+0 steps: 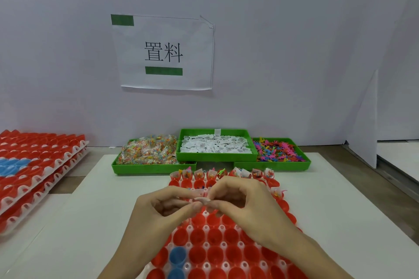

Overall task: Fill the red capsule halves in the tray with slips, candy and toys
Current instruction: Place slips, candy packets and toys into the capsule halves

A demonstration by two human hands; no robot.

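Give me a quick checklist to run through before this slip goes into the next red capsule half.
1. Slip held: ok, left hand and right hand both pinch it.
2. Slip folded or rolled enough: cannot tell, fingers cover it.
3. Empty red halves available in the tray: ok, many near rows are empty.
4. Far row filled: ok, slips and coloured bits stick out.
5. Supplies stocked: ok, candy bin, slip bin and toy bin look full.
6. Blue halves in tray: not ok, task names red.

Tray [205, 246] cut off below, partly behind hands [205, 205]
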